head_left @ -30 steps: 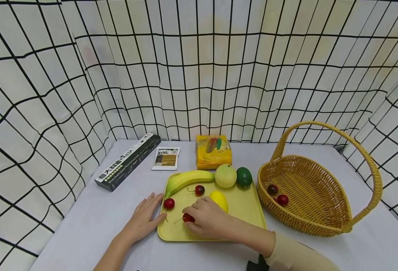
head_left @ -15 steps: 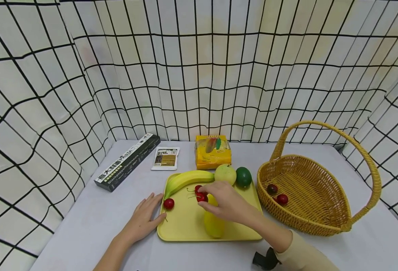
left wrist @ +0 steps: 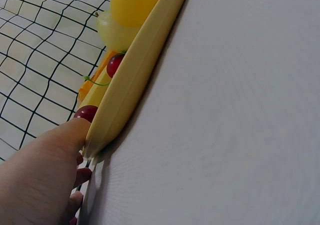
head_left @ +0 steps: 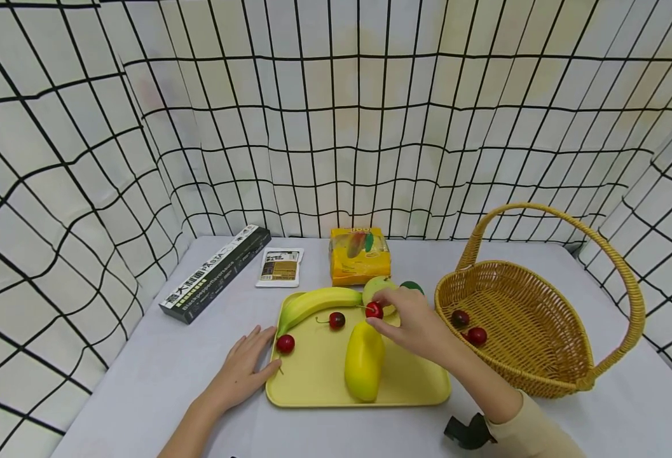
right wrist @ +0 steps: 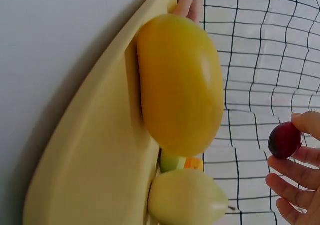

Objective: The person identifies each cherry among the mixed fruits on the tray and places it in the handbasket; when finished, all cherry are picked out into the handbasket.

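Note:
My right hand pinches a red cherry by thumb and fingertips, held above the yellow tray; the right wrist view shows the same cherry lifted clear. My left hand rests with fingers spread at the tray's left edge, its thumb touching the rim. Close to that thumb lies a second cherry on the tray. Another cherry sits below the banana. A yellow mango-like fruit lies mid-tray. Behind the right hand, a pale green round fruit and a dark green fruit are partly hidden.
At right stands a wicker basket with a tall arched handle and two cherries inside. Behind the tray are a yellow packet, a small sachet and a long black pasta box. Gridded cloth walls surround the table.
My right hand has lifted the cherry from the tray's lower middle and carried it up and to the right, uncovering the yellow fruit. My left hand has stayed still.

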### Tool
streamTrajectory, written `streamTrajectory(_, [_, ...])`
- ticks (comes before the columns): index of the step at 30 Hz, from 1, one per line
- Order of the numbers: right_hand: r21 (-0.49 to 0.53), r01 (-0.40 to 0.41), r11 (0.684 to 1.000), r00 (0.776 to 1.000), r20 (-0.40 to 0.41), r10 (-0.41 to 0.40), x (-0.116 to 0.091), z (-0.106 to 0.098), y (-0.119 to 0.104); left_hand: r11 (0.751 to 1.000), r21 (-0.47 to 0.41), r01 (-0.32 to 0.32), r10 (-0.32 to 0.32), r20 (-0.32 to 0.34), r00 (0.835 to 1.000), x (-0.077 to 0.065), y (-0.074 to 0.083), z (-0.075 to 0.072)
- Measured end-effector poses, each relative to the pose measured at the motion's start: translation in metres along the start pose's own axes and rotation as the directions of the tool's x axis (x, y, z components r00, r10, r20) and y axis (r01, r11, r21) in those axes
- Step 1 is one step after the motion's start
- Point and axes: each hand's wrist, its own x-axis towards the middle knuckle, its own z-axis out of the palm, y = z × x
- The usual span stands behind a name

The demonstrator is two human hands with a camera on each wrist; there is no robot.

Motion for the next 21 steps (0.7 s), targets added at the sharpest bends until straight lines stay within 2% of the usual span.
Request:
streamTrajectory(13, [-0.041, -0.122, 0.992, 0.989, -0.094, 0.118, -0.015, -0.019, 0.039, 1.000, -0.002, -0.007, 0.007, -0.007, 1.000, -0.001, -0.001, 0.001])
streamTrajectory(21, [-0.039, -0.241, 0.970, 0.963, -0.133, 0.234, -0.026, -0.026, 0.066, 1.000, -0.001, -0.004, 0.004, -0.003, 1.000, 0.000, -0.002, 0.001])
